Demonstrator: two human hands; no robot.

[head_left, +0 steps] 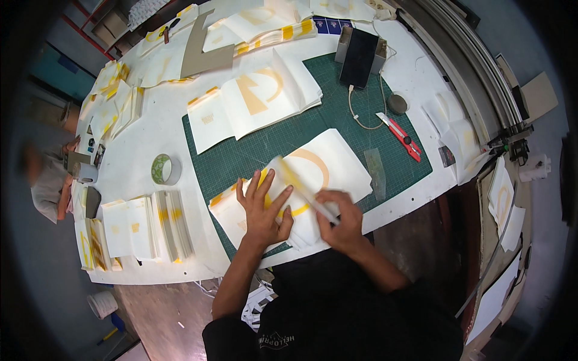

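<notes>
My left hand lies with fingers spread on a white printed sheet with orange and yellow shapes, pressing it against the stack beneath. My right hand is closed at the sheet's raised, folded edge. A pale, narrow thing shows at its fingers; blur hides whether it is a tool or the paper's edge. Under the papers spreads a green cutting mat. Just beyond lies another stack of printed sheets, partly folded open.
A red utility knife and a round grey object lie at the mat's right, near a cabled phone. A tape roll stands left. Folded stacks sit at the near left. Another person is at the far left.
</notes>
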